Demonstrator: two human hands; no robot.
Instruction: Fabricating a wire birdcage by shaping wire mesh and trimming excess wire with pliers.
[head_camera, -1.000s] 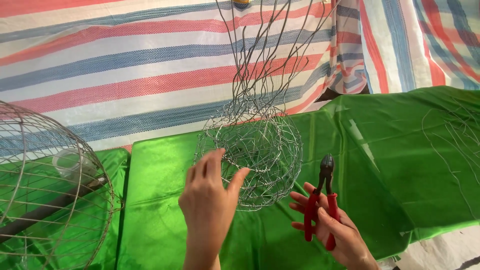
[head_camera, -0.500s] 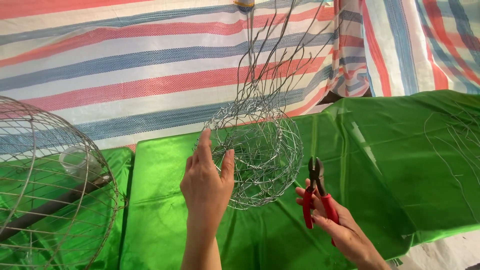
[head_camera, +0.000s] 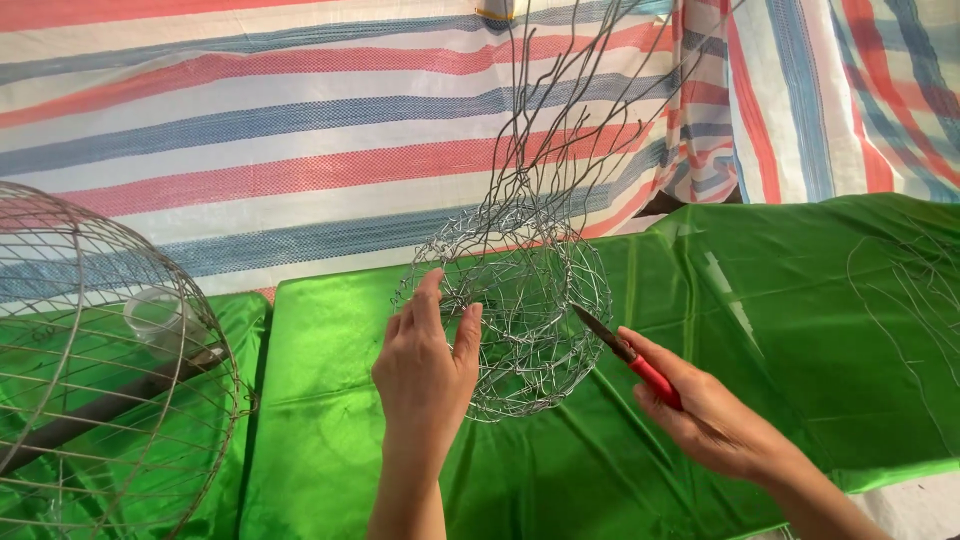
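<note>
View from the head camera. A half-woven wire basket (head_camera: 520, 310) stands on its side on a green cloth (head_camera: 330, 420) that covers the table, near the cloth's far edge, where a striped tarp (head_camera: 250, 150) hangs as a backdrop. Loose wire ends (head_camera: 560, 120) rise from the basket's top, fanning up past the upper border of the view. The left hand (head_camera: 425, 365) grips the basket's left rim, fingers curled over the mesh and thumb alongside. The right hand (head_camera: 710, 415) is closed around the red handles of a pair of pliers (head_camera: 625, 352), whose dark tip touches the basket's right side. A large round wire cage (head_camera: 110, 400) lies at the left, well apart from the basket, with a strip of bare cloth between them. To the right the cloth is open, crossed only by a few thin stray wires (head_camera: 900, 300); its near edge falls away at the lower right corner. Compared with half a second ago, the pliers have swung from upright to pointing at the mesh, and the left hand has closed further on the rim.
</note>
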